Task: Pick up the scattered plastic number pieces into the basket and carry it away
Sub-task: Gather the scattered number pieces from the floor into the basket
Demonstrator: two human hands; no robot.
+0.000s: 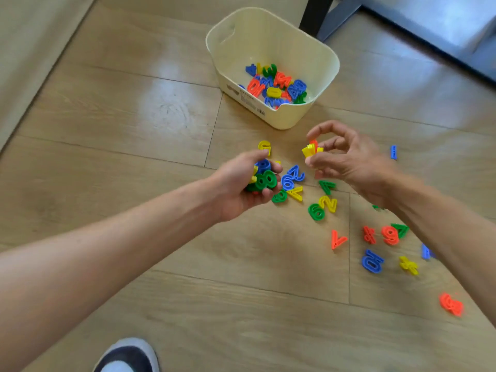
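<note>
Basket (279,118) behind scattered pieces (322,208); more pieces inside.

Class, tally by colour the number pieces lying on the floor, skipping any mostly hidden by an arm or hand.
Red pieces: 4
Blue pieces: 4
Yellow pieces: 4
Green pieces: 4
Total: 16
</note>
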